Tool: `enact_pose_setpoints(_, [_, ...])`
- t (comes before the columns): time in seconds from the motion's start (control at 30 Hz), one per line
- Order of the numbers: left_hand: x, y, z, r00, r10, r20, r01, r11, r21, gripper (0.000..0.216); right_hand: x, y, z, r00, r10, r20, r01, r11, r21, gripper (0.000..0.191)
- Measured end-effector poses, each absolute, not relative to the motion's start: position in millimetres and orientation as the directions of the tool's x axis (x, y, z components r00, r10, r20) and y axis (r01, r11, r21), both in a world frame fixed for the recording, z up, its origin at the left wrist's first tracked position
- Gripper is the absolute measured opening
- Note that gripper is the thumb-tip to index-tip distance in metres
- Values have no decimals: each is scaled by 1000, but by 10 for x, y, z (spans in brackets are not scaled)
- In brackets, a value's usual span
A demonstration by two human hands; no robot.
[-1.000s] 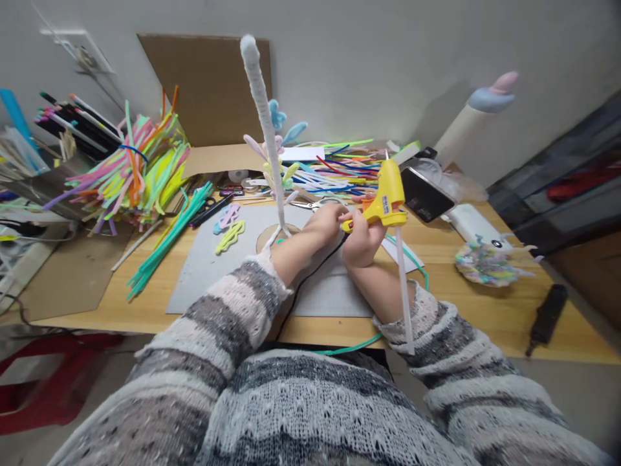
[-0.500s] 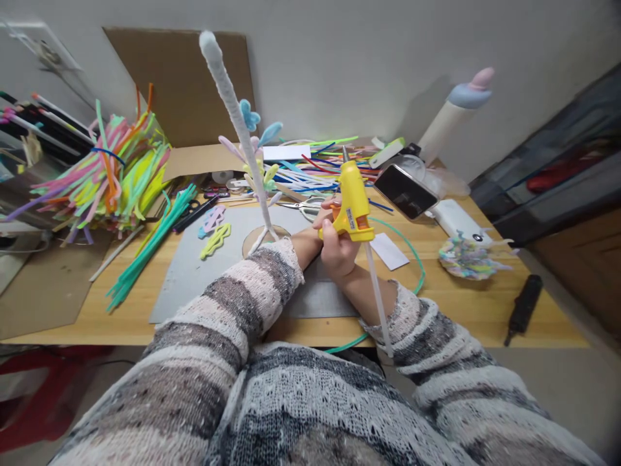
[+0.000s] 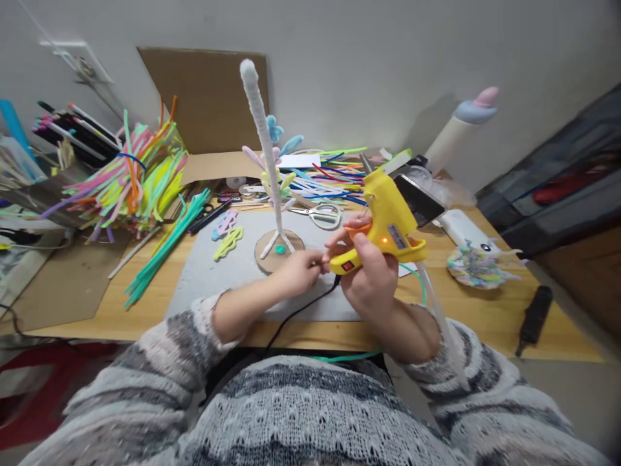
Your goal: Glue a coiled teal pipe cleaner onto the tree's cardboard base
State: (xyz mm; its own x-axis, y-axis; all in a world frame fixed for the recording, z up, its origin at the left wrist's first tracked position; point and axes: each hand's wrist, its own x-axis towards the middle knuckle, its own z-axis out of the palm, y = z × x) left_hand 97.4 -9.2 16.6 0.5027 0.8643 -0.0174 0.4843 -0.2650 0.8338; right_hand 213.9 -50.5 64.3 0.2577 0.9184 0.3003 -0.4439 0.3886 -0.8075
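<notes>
My right hand (image 3: 371, 272) is wrapped round the grip of a yellow hot-glue gun (image 3: 388, 217), held above the grey mat (image 3: 218, 272) with its nozzle pointing away and a glue stick trailing back over my forearm. A small orange light glows on the gun's side. My left hand (image 3: 298, 272) is curled at the base of the grip, by the red switch and the black cord (image 3: 295, 314); whether it pinches anything I cannot see. Just beyond my left hand a tall white fuzzy stem (image 3: 264, 139) stands on a round cardboard base (image 3: 279, 251) with a teal dot.
Piles of coloured pipe cleaners (image 3: 130, 175) lie at left and at the back. Scissors (image 3: 323, 213), a phone (image 3: 420, 200), a white box (image 3: 466, 230), a multicoloured woven disc (image 3: 473, 265) and a black tool (image 3: 533, 317) lie on the wooden table (image 3: 485, 310).
The glue gun has come nearer to me and tilted, showing its side and lit lamp. My left hand moved from behind the gun to the base of its grip. The round base is uncovered.
</notes>
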Motion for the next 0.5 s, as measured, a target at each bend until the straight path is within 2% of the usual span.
enact_pose_setpoints(0.07, [658,-274,149,506,863,-19,521,-287,804,23,2182,-561,657,210,957,199,-516,281,-809,15])
enact_pose_setpoints(0.17, [181,-512,130,552,833,42,585,-423,692,28,2296,-591,642,145,989,39,-550,113,-827,18])
enact_pose_setpoints(0.3, [-287,-660,81,563,825,41,625,-458,632,32,2487,-566,661,203,969,-143,-525,-15,-851,19])
enact_pose_setpoints(0.4, [-455,-644,24,484,875,21,734,-418,535,28,2618,-520,722,285,943,-174,-504,-7,-864,14])
enact_pose_setpoints(0.5, [-501,-565,-7,439,897,51,813,-421,404,35,2723,-450,798,350,928,-129,-465,53,-883,12])
